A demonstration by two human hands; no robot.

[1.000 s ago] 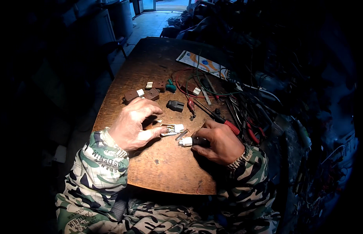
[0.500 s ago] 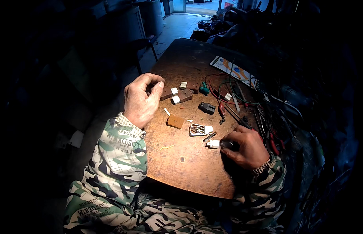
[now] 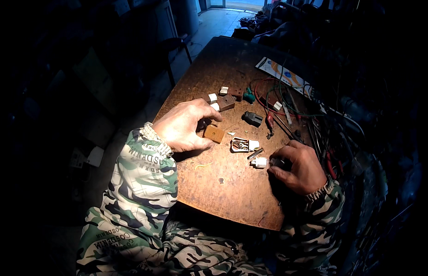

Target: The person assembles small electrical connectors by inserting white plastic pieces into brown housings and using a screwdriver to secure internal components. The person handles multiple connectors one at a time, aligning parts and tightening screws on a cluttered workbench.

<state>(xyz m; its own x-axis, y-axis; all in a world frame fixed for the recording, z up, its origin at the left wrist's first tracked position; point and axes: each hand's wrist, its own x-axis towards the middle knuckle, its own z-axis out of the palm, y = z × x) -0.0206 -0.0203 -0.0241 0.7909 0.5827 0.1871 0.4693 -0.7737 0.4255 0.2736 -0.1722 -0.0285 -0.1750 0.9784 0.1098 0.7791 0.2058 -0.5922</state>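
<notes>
My left hand (image 3: 188,124) is low over the wooden table, thumb and fingers apart, with nothing visible between them. Right beside its fingertips lies a tan block with a small hole (image 3: 214,134). My right hand (image 3: 299,166) is closed around a small black piece (image 3: 280,163), whose kind I cannot make out. A white connector (image 3: 259,162) with metal prongs lies just left of those fingers; whether it joins the black piece I cannot tell. Beyond it sit a thin dark rod (image 3: 255,153) and an open white housing (image 3: 245,145) with metal contacts and wires inside.
Brown connector blocks with white ends (image 3: 227,102) stand behind my left hand. A black connector (image 3: 252,118), a green clip (image 3: 248,95) and a red clip (image 3: 269,120) lie farther back. Wires and tools (image 3: 310,133) crowd the table's right side, near a printed strip (image 3: 284,76).
My left hand has come down and right, from beside the brown blocks to the tan block, its fingers spreading. My right hand keeps the black piece near the white connector. The view has shifted slightly.
</notes>
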